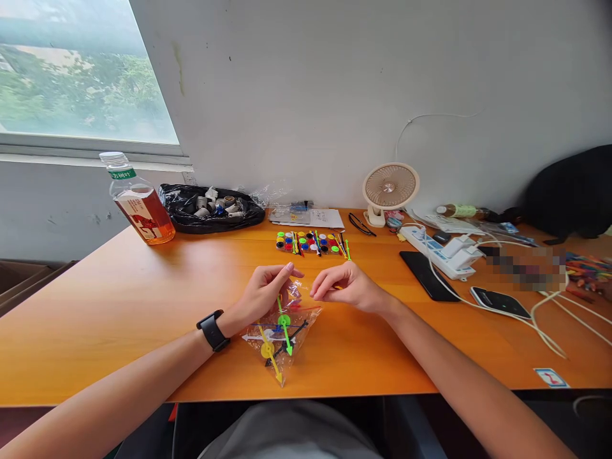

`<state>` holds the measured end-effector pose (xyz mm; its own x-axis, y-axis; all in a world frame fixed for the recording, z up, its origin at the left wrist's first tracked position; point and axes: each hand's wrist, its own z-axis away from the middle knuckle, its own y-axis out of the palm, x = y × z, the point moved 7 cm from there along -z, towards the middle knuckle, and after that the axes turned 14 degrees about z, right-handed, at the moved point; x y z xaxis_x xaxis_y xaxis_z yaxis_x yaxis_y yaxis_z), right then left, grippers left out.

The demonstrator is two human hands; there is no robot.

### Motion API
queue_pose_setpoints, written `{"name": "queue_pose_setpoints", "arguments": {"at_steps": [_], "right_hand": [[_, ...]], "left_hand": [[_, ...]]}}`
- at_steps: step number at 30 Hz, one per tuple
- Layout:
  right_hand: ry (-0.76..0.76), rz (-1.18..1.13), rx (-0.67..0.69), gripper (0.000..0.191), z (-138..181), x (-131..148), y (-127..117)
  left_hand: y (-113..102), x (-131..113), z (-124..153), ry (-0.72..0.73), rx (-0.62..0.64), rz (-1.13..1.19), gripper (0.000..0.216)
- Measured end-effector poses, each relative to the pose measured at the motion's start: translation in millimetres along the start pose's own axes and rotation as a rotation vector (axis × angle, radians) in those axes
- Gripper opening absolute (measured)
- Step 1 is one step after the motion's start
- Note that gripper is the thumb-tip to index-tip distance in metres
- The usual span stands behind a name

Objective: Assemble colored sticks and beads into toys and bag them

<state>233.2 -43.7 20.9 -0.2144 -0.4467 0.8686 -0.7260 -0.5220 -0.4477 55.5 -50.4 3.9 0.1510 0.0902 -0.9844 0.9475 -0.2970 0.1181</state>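
Note:
A small clear plastic bag (282, 335) lies on the orange table (119, 299) just in front of me, holding coloured arrow sticks and discs in green, yellow, blue and black. My left hand (265, 292), with a black watch on the wrist, is curled and pinches the bag's open top edge. My right hand (342, 287) is closed too, fingertips pinched on the other side of the bag's mouth. Further back a row of coloured discs and sticks (312, 243) lies on the table.
A bottle of amber drink (138, 201) stands at the back left beside a black bag of small parts (210, 207). A small fan (389, 190), glasses (361, 224), a power strip (442, 250) with cables and two phones (428, 274) crowd the right side.

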Motion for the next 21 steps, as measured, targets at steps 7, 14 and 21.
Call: {"name": "queue_pose_setpoints", "arguments": {"at_steps": [7,14,21], "right_hand": [[0.134,0.149,0.158,0.038,6.3,5.4,7.9],[0.071,0.208,0.367,0.027,11.7,9.2,25.4],[0.118,0.210,0.323,0.017,12.2,6.6,24.8]], "left_hand": [[1.9,4.1,0.3,-0.014,0.033,0.031,0.065],[6.6,6.6,1.7,-0.024,0.093,-0.012,0.063],[6.5,5.4,1.3,-0.022,0.109,-0.036,0.062]]}}
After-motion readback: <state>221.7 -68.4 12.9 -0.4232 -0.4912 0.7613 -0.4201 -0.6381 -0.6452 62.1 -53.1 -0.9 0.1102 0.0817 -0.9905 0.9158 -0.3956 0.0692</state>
